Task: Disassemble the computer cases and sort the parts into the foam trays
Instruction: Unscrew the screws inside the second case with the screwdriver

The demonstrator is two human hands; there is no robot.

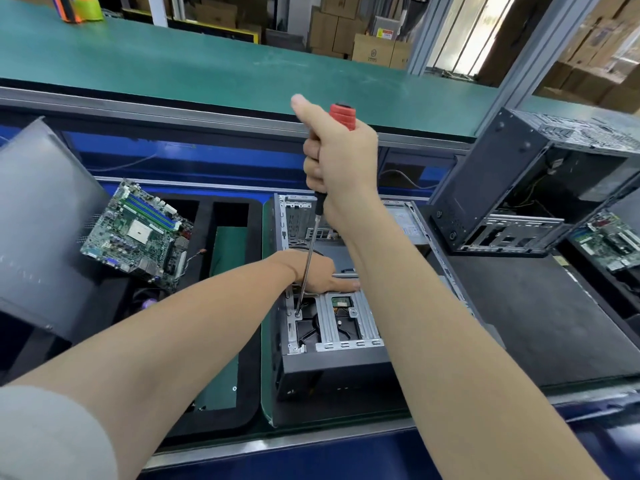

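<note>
An open computer case (332, 372) lies in front of me, its metal drive cage (349, 327) exposed. My right hand (337, 161) grips the red handle of a long screwdriver (310, 258) held nearly upright, thumb raised. Its tip sits on a screw (297, 314) at the cage's left corner. My left hand (322, 273) rests flat on the case interior just behind the cage, fingers straight and pointing right. A green motherboard (136, 233) lies tilted in the black foam tray (228, 209) on the left.
A grey side panel (41, 230) leans at the far left. Another black case (512, 188) stands tilted at the right on a dark mat (540, 317), with a second motherboard (609, 244) beyond. A green conveyor belt (207, 64) runs behind.
</note>
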